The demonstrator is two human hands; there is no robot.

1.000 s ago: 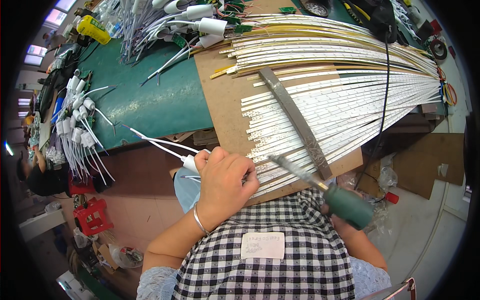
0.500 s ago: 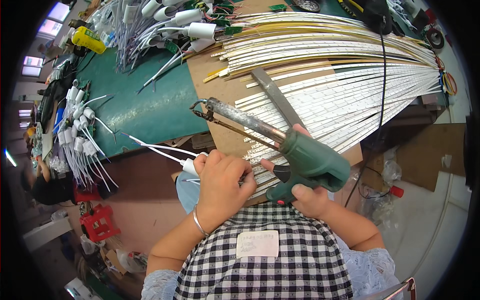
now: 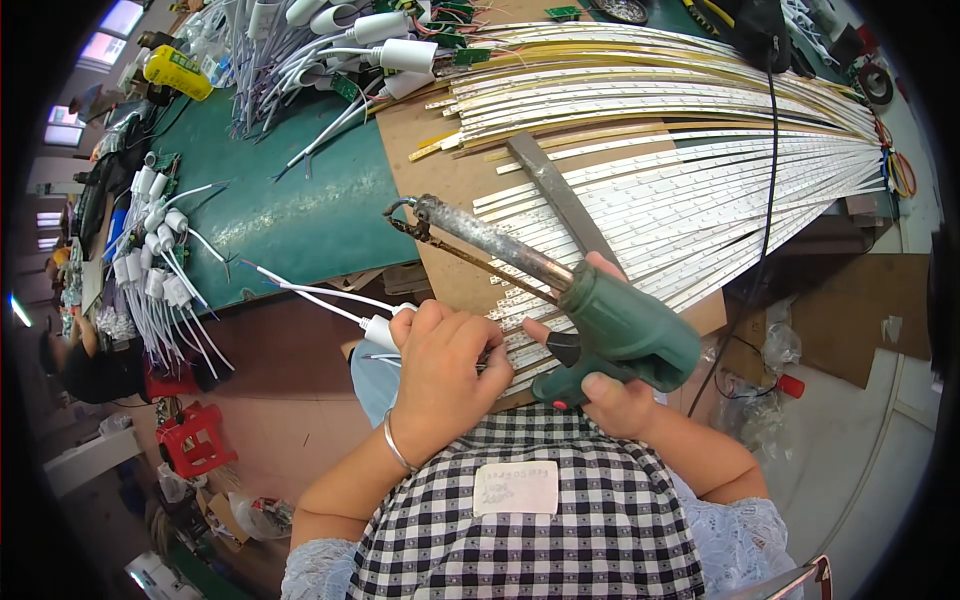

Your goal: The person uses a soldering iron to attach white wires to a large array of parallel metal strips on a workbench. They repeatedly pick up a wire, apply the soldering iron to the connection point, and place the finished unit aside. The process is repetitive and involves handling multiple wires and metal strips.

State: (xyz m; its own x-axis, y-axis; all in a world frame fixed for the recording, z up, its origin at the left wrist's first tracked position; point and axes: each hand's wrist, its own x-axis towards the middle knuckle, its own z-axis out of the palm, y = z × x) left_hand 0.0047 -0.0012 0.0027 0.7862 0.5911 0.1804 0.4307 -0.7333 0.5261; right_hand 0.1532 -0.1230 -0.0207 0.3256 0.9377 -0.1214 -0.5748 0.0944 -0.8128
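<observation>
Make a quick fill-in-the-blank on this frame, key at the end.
1. The right hand holds a soldering gun with a ____ body.
2. The left hand is on a cabled plastic cap coloured ____.
3. The metal bangle is on the person's ____ arm.
4. The checked apron is white and ____.
Missing words: green; white; left; black.

Windows glow at left, glare whitens the green tabletop, and fisheye edges curve.
</observation>
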